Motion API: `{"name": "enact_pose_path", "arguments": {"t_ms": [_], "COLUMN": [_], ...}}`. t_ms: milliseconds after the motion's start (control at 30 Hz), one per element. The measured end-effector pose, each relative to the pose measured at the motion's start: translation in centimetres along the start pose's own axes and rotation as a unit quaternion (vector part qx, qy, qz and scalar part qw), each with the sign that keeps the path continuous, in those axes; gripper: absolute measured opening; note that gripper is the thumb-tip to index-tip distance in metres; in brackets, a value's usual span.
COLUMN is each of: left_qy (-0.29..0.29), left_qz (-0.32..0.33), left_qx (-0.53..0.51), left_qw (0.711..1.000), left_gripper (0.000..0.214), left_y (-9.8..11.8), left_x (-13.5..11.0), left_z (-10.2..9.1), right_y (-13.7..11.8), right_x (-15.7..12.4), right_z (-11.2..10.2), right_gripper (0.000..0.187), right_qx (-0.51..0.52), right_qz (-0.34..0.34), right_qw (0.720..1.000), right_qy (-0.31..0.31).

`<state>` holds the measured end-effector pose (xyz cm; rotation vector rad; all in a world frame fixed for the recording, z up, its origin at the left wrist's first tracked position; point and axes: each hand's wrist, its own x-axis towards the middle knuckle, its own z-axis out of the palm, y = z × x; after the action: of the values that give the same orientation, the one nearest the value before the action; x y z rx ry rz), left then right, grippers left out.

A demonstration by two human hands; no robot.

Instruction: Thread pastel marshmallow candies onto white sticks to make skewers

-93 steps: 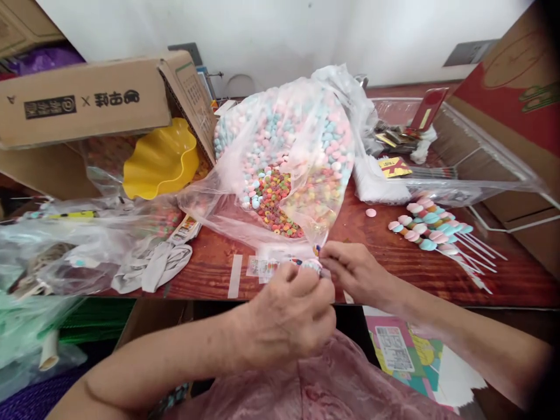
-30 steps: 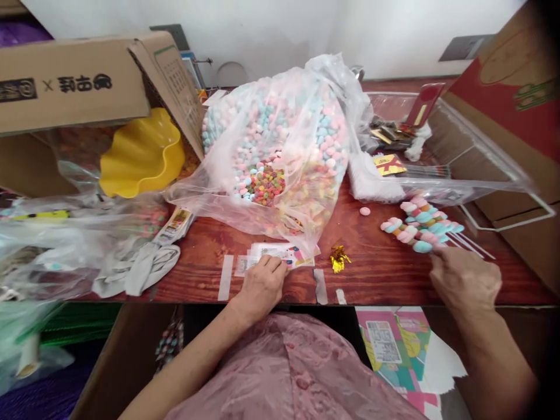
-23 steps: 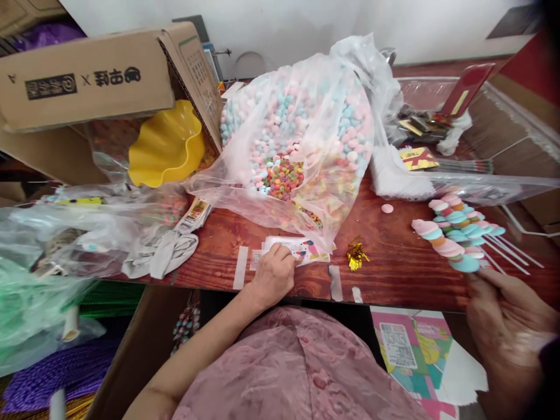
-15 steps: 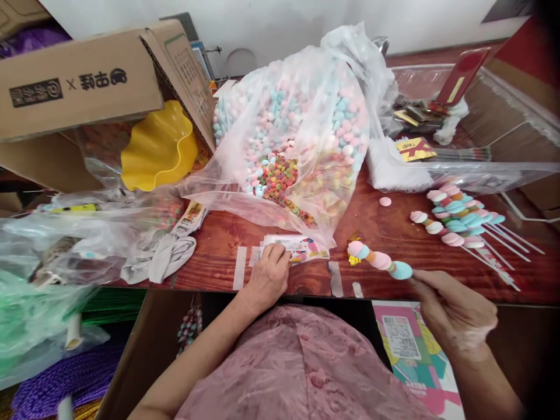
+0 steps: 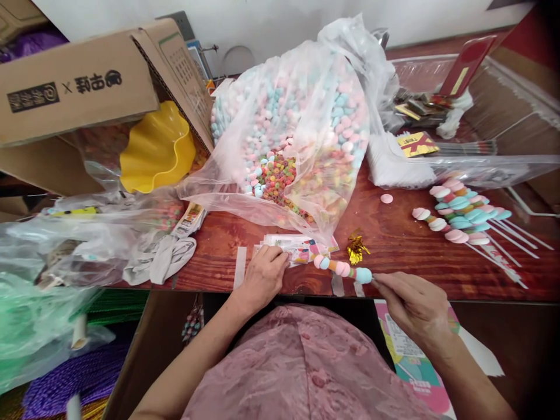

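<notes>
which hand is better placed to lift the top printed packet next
Probably the left hand: its fingers rest on the printed packets, while the right hand is occupied gripping the candy stick.

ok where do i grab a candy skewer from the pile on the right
Likely best by a bare white stick, from the near right: the sticks fan out that way from the skewer pile, while bulky candies crowd the opposite end.
</notes>
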<state>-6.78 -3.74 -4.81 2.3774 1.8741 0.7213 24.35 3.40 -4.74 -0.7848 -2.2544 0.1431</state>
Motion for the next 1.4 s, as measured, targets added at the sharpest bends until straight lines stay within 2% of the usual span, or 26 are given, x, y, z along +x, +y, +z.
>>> {"name": "enact_pose_path", "arguments": {"t_ms": [200,333,533,700,967,1100,1233,1400], "left_qy": [0.049,0.052,0.075,0.083,0.026,0.001,-0.063,-0.098], "left_qz": [-0.051,-0.072,-0.061,-0.052,0.046,0.059,0.091,0.075], "left_qx": [-0.132,-0.214,-0.242,-0.237,-0.197,-0.196,-0.185,-0.162], "left_qw": [0.989,0.973,0.965,0.967,0.979,0.979,0.976,0.979], "left_gripper": [0.018,0.014,0.012,0.014,0.019,0.017,0.03,0.045], "left_y": [-1.6,-1.9,-1.6,-1.8,-1.0,-0.9,-0.7,0.4], "left_x": [0.3,0.8,0.6,0.2,0.3,1.0,1.6,1.4], "left_z": [0.4,0.3,0.4,0.5,0.3,-0.7,-1.6,-1.6], "right_y": [0.0,-0.5,-0.8,-0.9,-1.8,-1.6,-1.7,-2.5], "right_x": [0.0,0.4,0.6,0.9,2.6,3.5,4.6,6.1], "right_z": [0.7,0.8,1.2,0.4,-0.1,-0.3,-0.6,-0.7], "right_gripper": [0.016,0.018,0.018,0.015,0.027,0.028,0.03,0.028], "right_qx": [0.007,-0.002,-0.046,-0.057,-0.06,-0.035,-0.008,-0.024], "right_qz": [0.019,0.013,-0.025,-0.056,-0.133,-0.139,-0.166,-0.207], "right_qw": [1.0,1.0,0.998,0.996,0.987,0.988,0.985,0.978], "right_qy": [-0.002,-0.006,-0.02,-0.048,-0.073,-0.052,-0.043,-0.034]}}
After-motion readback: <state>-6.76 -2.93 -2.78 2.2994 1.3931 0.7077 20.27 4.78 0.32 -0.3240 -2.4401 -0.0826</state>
